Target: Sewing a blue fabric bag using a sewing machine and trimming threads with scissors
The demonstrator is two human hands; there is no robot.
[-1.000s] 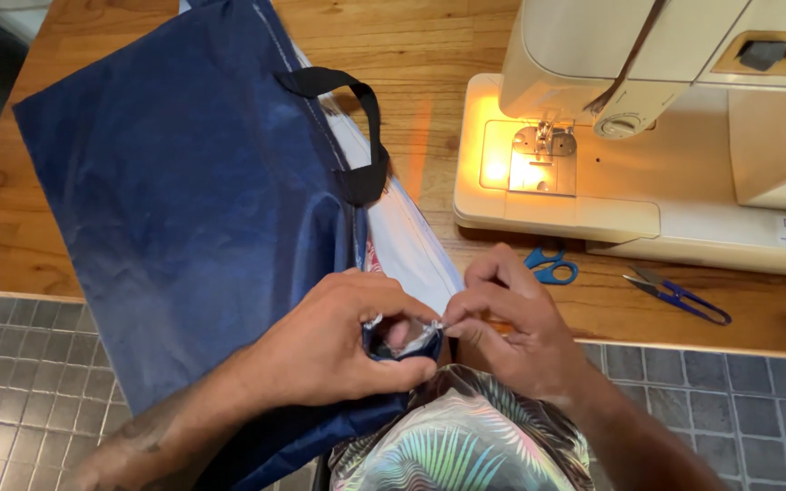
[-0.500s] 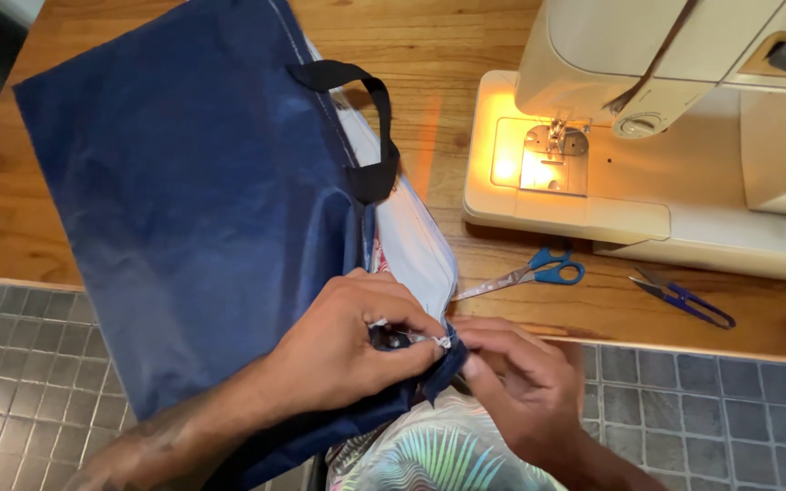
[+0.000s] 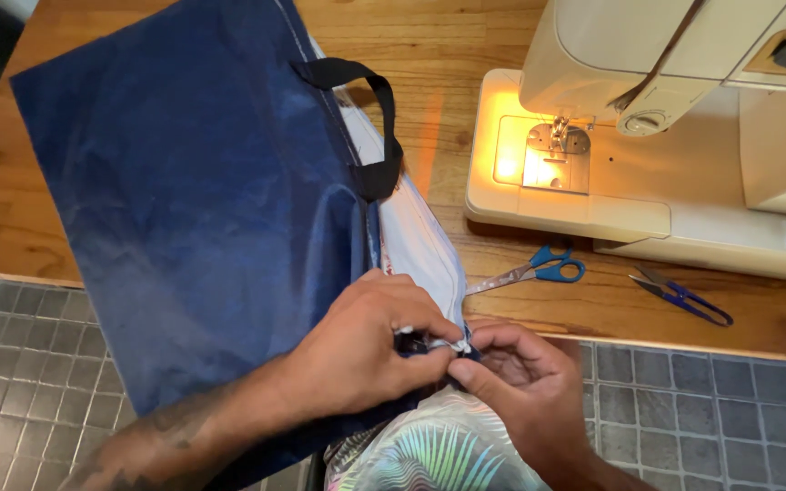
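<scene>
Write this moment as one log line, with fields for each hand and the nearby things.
left hand: pinching corner of navy bag | right hand: pinching small silver piece at same corner | nearby: blue scissors, thread snips, sewing machine

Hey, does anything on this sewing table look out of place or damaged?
Nothing stands out. The navy bag hangs partly over the table edge while both hands pinch its corner; scissors and thread snips lie loose by the sewing machine.
</scene>
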